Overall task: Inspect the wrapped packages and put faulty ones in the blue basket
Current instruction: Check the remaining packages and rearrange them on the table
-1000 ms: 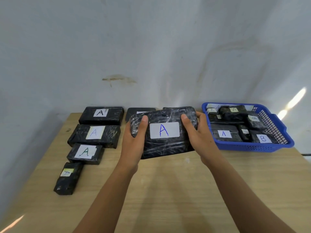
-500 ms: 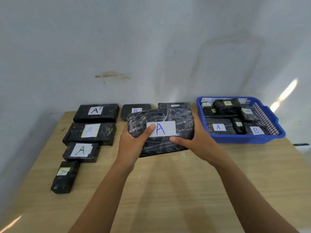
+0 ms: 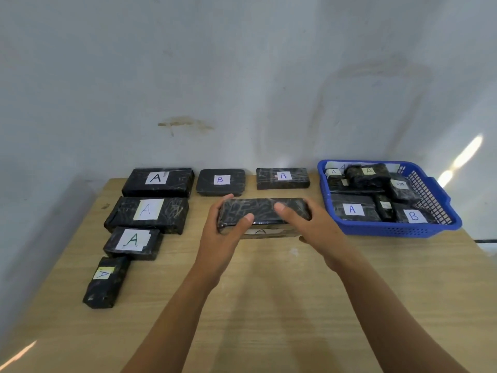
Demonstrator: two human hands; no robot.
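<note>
So the package (image 3: 265,214) in hand just got flipped. A second ago its white "A" label faced up toward the camera; now the label is tipped to the near edge and mostly tucked under, and a plain wrapped side shows on top. Looks to me like the inspection is moving on to another face, hunting for tears or loose wrap.

Both hands are on it. The left hand (image 3: 224,239) has its grip closed around the left end, thumb on top and fingers curled over the far edge. The right hand (image 3: 313,230) clamps the right end the same way, thumb lying across the top. The package sits level, held near the middle of the surface (image 3: 269,305); whether it's touching the wood or just above it, I can't tell.

The blue basket (image 3: 403,229) is off to the right, close to the right hand and already loaded with several wrapped bundles marked A and B. On the left, four A packages run in a column from far to near, starting at the far A package (image 3: 158,181) and ending at the small near one (image 3: 106,282). Two B packages lie along the far edge, the left B package (image 3: 220,181) and the right B package (image 3: 282,178).

My read: no verdict yet on this one. If the turned face shows a fault, the basket is a short move right; otherwise it probably stays out with the rest. The wrap looks slick and crinkly, so a firm two-handed hold makes sense.
</note>
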